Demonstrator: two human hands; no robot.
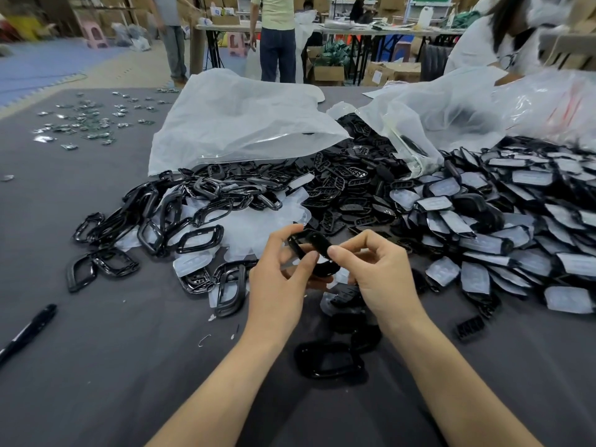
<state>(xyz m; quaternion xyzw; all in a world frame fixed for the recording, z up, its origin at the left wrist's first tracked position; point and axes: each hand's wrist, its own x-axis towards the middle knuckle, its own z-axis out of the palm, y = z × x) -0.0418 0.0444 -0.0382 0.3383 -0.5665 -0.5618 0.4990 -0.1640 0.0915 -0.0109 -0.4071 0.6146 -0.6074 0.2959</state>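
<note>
Both of my hands hold one black plastic key-fob shell [314, 253] just above the grey table [113, 366]. My left hand [277, 282] pinches its left side between thumb and fingers. My right hand [379, 272] pinches its right end, thumb on top. Directly below the hands lie a few more black shell parts [329, 359]. A heap of black frame rings [167, 221] spreads to the left. Black button inserts [338, 185] are piled behind the hands. Shells with white film [516, 227] cover the right side.
A black pen [29, 330] lies near the left table edge. Two white plastic bags [238, 124] lie open behind the piles. Small green circuit boards [87, 121] are scattered at the far left. A person in white [496, 37] leans in at the far right; others stand behind.
</note>
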